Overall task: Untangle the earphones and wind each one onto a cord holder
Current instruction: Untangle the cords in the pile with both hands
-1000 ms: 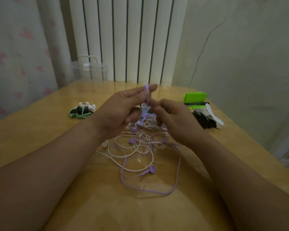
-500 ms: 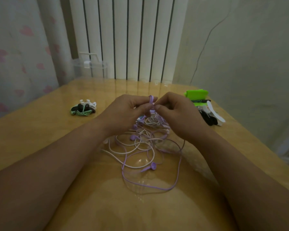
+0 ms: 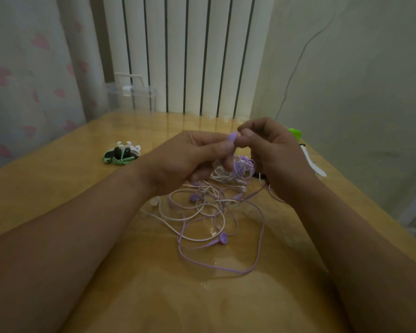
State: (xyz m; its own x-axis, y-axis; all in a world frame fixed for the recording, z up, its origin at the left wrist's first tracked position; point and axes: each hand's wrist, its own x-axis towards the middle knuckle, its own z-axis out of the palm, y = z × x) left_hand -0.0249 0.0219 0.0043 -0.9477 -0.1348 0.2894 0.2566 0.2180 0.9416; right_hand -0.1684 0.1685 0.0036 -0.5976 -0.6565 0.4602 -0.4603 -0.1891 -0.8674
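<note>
The wooden table [image 3: 58, 188] is lying well below your fingers, and its glossy top is giving the slack cords somewhere to spread out while you are working above it. Your left hand [image 3: 185, 162] and right hand [image 3: 274, 159] are meeting fingertip to fingertip in the air, probably so that the knot is hanging free rather than dragging. The tangle of earphones [image 3: 209, 207], white and purple cords looped through each other, is trailing down from under your fingers onto the table, with its densest clump just beneath your fingertips and its loose loops nearer to you. Well out beyond your left knuckles, a wound bundle [image 3: 121, 153] of green, black and white is sitting apart, seemingly finished and parked clear of the mess. Just past your right knuckles, a white strip [image 3: 315, 164] is waiting, perhaps a spare holder. Below your fingers, a purple earbud [image 3: 222, 237] is resting inside the loose loops. Smallest of all, a purple piece [image 3: 233, 136] is being pinched between the thumb and forefinger of each hand, the other fingers curled in; you cannot tell whether it is a bud or a holder.
</note>
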